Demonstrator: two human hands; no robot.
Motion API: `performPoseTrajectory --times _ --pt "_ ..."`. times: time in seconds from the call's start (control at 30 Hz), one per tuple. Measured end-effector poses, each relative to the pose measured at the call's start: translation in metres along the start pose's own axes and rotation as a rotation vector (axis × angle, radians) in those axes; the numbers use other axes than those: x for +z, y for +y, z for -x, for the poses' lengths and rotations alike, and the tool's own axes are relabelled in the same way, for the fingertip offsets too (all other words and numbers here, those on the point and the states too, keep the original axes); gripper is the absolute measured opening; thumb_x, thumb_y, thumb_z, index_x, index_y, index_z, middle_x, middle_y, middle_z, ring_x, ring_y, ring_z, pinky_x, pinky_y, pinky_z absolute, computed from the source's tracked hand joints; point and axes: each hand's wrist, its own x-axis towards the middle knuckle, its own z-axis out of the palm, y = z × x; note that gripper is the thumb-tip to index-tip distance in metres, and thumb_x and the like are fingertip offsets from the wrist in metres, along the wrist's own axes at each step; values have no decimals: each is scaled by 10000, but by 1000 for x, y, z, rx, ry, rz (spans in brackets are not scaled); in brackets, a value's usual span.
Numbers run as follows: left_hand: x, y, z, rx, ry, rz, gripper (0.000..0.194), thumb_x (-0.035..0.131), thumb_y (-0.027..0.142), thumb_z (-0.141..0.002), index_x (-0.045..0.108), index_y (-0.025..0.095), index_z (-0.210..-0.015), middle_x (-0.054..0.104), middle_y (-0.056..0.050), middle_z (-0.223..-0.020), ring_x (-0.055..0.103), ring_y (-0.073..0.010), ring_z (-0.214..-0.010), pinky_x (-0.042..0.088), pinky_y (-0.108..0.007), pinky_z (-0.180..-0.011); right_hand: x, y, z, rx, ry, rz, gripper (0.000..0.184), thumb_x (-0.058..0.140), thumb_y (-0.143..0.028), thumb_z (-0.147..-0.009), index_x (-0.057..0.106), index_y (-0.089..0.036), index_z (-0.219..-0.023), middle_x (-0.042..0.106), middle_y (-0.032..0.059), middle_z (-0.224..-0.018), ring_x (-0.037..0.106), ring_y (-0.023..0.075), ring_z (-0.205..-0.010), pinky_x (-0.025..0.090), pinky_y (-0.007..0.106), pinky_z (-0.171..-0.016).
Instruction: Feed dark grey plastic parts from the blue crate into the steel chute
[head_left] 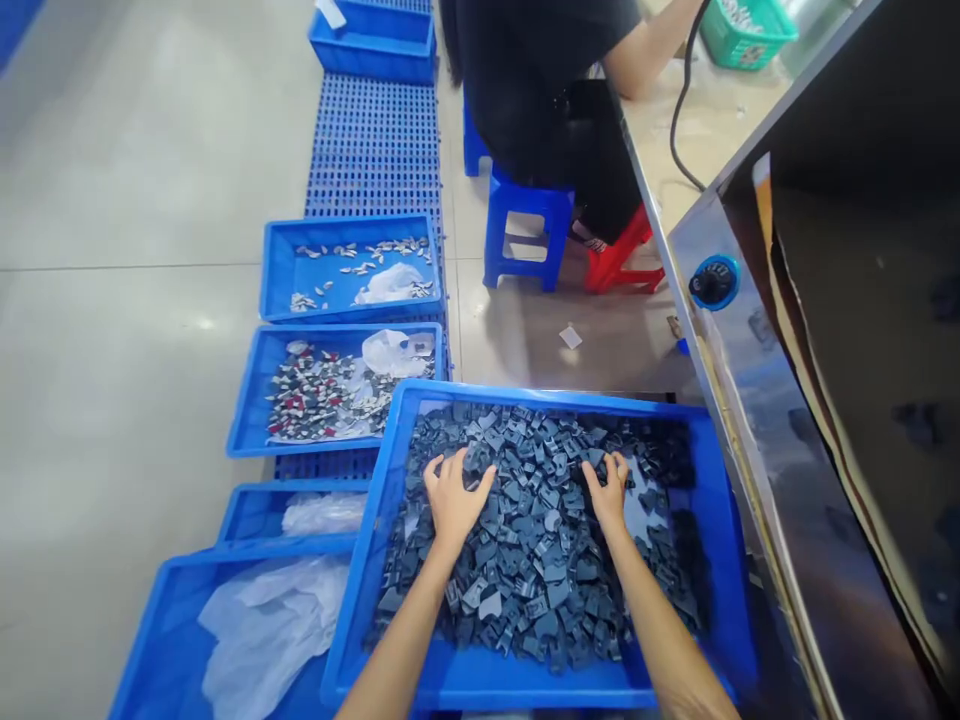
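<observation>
A large blue bin (525, 690) in front of me holds a heap of small dark grey plastic parts (540, 540). My left hand (454, 500) reaches into the left side of the heap, thumb and fingers spread apart, fingertips at the parts. On the right side of the same heap, my right hand (609, 490) has its thumb and fingers apart and curved around some dark parts. Whether either hand grips a single piece cannot be made out. A pale bin liner shows through between the parts by my right hand.
Left of the bin are blue trays (244, 390) with small parts and plastic bags, by a blue slatted floor mat (375, 140). A metal machine with a dial (714, 282) borders the right. Ahead, a person in black sits on a blue stool (529, 225) at a worktable.
</observation>
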Motion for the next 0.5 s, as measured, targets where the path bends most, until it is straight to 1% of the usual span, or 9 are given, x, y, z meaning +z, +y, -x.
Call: performPoseTrajectory --times 0.07,0.17,0.27,0.33,0.37,0.4,0.43,0.5 --pt "2 -5 -12 37 -18 9 473 647 390 -745 630 155 -1155 662 -132 -1017 491 -337 -1117 404 -488 -999 -2 1 -11 8 -56 -44 372 588 -405 -884 573 -175 -1176 518 99 -1280 501 264 -1161 404 491 -979" --pt "1 -7 -20 54 -62 8 422 622 371 -767 642 170 -1137 651 -123 -1017 479 -336 -1173 389 -475 -1023 -4 2 -18 30 -147 -102 354 566 -391 -906 575 -171 -1183 544 96 -1259 519 255 -1150 403 493 -984" --pt "-5 3 -8 32 -117 -6 313 589 344 -797 679 189 -1055 645 -120 -1043 478 -329 -1197 395 -460 -1022 -7 -3 -12 51 -255 -156 302 593 -356 -899 604 -159 -1127 555 93 -1263 513 255 -1173 395 502 -1001" --pt "-6 18 8 34 -172 0 271 586 347 -802 695 230 -1021 631 -98 -1076 545 -294 -1124 468 -406 -935 -10 -7 -6 70 -320 -193 282 610 -336 -891 613 -158 -1109 554 90 -1270 510 256 -1182 393 506 -1007" --pt "-5 27 17 37 -209 6 281 594 359 -797 692 255 -1039 617 -86 -1106 588 -270 -1057 505 -367 -856 -11 -10 -4 83 -349 -214 271 611 -330 -891 616 -159 -1102 557 89 -1267 514 254 -1178 398 503 -1005" --pt "-1 36 24 39 -248 10 340 609 374 -785 669 278 -1105 603 -82 -1134 615 -254 -1004 524 -340 -784 -13 -12 -4 100 -373 -237 261 608 -325 -894 619 -161 -1096 565 88 -1257 524 249 -1165 406 498 -999" --pt "5 45 30 25 -293 5 436 618 391 -779 621 285 -1201 595 -93 -1136 627 -259 -976 529 -339 -746 -13 -14 -4 119 -393 -262 253 601 -323 -899 621 -161 -1092 574 86 -1242 537 243 -1148 415 492 -991" --pt "19 60 38 -33 -351 -19 589 612 413 -785 506 259 -1343 593 -131 -1121 617 -293 -997 522 -384 -782 -13 -16 -6 160 -413 -316 246 588 -322 -909 620 -166 -1098 587 85 -1222 555 233 -1120 431 481 -978"
